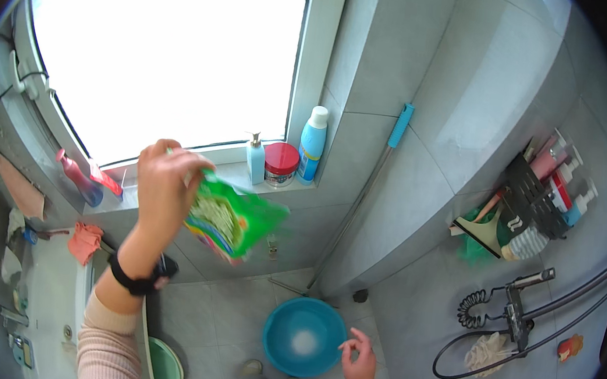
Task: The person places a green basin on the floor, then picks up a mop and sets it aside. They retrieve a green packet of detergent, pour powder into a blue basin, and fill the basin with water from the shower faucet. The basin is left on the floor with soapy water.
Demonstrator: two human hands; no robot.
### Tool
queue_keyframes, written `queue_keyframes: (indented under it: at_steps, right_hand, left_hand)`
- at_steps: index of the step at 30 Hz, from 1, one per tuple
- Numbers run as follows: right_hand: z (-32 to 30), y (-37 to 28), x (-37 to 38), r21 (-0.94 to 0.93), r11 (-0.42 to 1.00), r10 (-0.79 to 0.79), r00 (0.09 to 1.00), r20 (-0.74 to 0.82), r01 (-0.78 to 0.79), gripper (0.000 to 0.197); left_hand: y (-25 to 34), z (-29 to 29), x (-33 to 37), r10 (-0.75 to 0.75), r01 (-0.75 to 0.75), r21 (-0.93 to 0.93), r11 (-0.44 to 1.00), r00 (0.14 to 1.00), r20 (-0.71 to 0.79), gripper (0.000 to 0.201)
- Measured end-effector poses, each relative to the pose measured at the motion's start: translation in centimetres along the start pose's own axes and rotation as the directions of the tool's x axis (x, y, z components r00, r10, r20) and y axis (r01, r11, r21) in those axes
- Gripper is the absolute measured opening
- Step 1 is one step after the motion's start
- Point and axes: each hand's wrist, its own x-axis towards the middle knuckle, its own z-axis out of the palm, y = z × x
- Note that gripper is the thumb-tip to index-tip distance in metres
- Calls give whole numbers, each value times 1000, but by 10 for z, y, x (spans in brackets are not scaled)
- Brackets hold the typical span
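Observation:
My left hand (167,182) is raised in front of the window sill, its fingers pinched on the top edge of a green plastic packet (234,219). The packet hangs tilted to the right and is slightly blurred, with a pale patterned picture on its front. Lower down, a round blue basin (271,341) sits on the floor with a white patch (304,342) in its middle. Just right of the basin's rim is my right hand (360,362), its fingers loosely bent and apart, holding nothing.
Along the sill stand a pump bottle (256,158), a red-lidded jar (280,163) and a blue bottle (312,146). A blue-handled pole (402,126) leans in the corner. At right are a black wall rack (536,195) and a shower hose (564,313); at left, a washbasin (48,296) and green tub (165,367).

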Motion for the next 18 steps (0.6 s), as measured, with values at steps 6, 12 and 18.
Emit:
queue_keyframes:
  at_steps: [6, 12, 18]
  right_hand:
    - [16, 31, -51, 9, 990, 138, 981, 138, -140, 34]
    - [20, 46, -64, -61, 971, 239, 956, 172, -232, 24]
    - [33, 48, -58, -105, 969, 245, 933, 264, -225, 16]
  left_hand:
    - [-85, 24, 72, -2, 11, 154, 988, 998, -61, 7]
    - [-138, 39, 99, -191, 191, 274, 943, 981, -26, 13]
    - [-145, 60, 111, -89, 110, 361, 926, 993, -73, 17]
